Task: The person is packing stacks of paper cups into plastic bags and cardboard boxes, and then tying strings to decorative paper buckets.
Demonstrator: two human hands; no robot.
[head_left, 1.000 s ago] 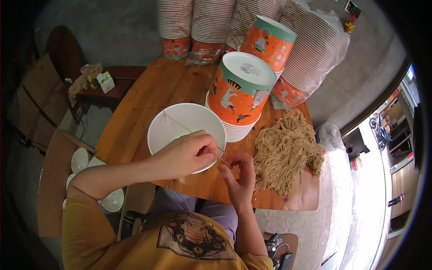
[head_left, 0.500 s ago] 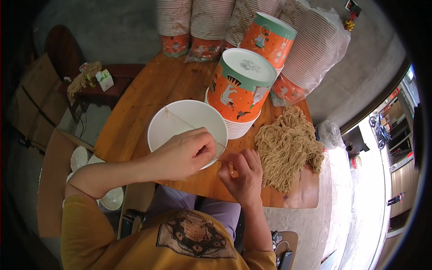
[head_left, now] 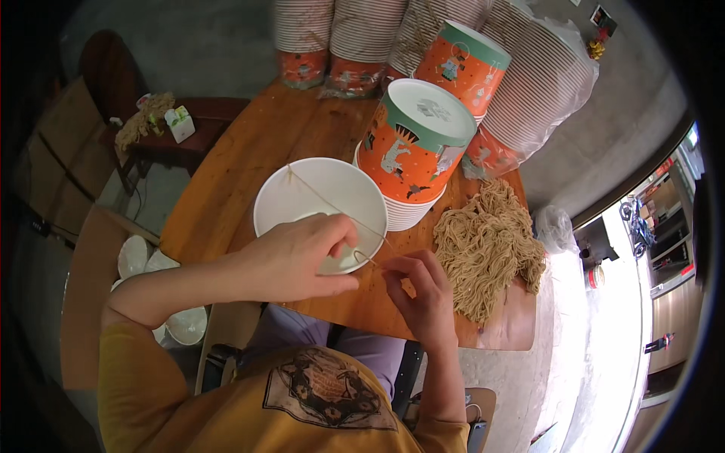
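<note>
A white paper bucket (head_left: 279,200) stands mouth up at the table's front, in front of me. Tan cord (head_left: 330,202) is fixed at its far rim and stretches across the mouth to my right hand. My left hand (head_left: 298,253) is over the bucket's near side, thumb apart from the curled fingers, with nothing visible between them. Just right of the rim, my right hand (head_left: 421,285) pinches the cord, and a small loop sticks out toward the bucket. To the right on the tabletop lies a heap of tan cords (head_left: 483,245).
Upside-down orange and green paper buckets (head_left: 411,155) are stacked behind the white one. Plastic-wrapped bucket stacks (head_left: 529,83) line the back of the wooden table (head_left: 226,162). At lower left, a cardboard box (head_left: 91,302) holds white buckets. More cord lies on a bench (head_left: 200,124).
My left thumb has parted from its fingers, leaving the cord in my right hand. A cord loop now shows at the near rim. The whole view has shifted slightly.
</note>
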